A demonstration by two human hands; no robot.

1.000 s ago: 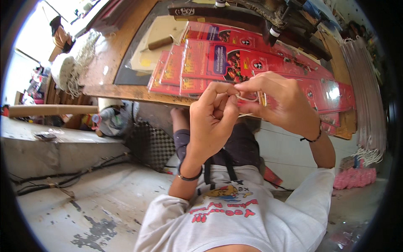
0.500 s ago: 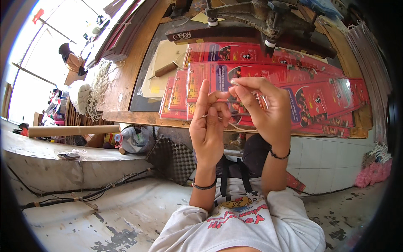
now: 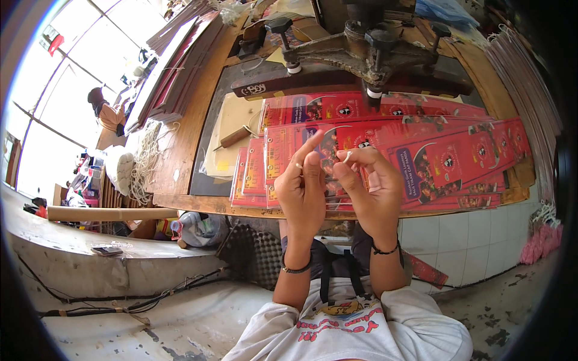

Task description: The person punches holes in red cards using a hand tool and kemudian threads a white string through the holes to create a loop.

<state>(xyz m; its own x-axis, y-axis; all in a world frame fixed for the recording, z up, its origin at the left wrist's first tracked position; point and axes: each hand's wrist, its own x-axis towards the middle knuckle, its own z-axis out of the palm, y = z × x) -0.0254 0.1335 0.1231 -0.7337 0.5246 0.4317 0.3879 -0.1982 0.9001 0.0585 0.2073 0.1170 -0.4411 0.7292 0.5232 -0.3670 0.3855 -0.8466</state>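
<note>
1. Bright window panes [image 3: 72, 75] fill the upper left of the head view, with a co-worker [image 3: 109, 114] in front of them. A wood-edged surface [image 3: 188, 157] spans the middle of the frame, and a cast-metal press [image 3: 337, 48] stands over it at the upper centre.
2. Overlapping stacks of glossy red printed cards [image 3: 481, 157] cover the centre and right of that surface. Left of them, a wooden-handled awl [image 3: 235, 138] lies on a cream sheet [image 3: 241, 111]; a heap of loose white string [image 3: 143, 159] hangs farther left.
3. At the frame's centre, the right hand [image 3: 380, 188] pinches a thin white cord [image 3: 347, 156] between thumb and forefinger, its tip poking up.
4. Just beside it, the left hand [image 3: 303, 195] is half curled with its forefinger raised. A bit of cord shows against that finger; whether it is gripped there, I cannot tell.
5. A second ago the fingertips met around a small cord loop; now a gap separates them. That suggests the cord is being handled in the air, apart from the cards below.
</note>
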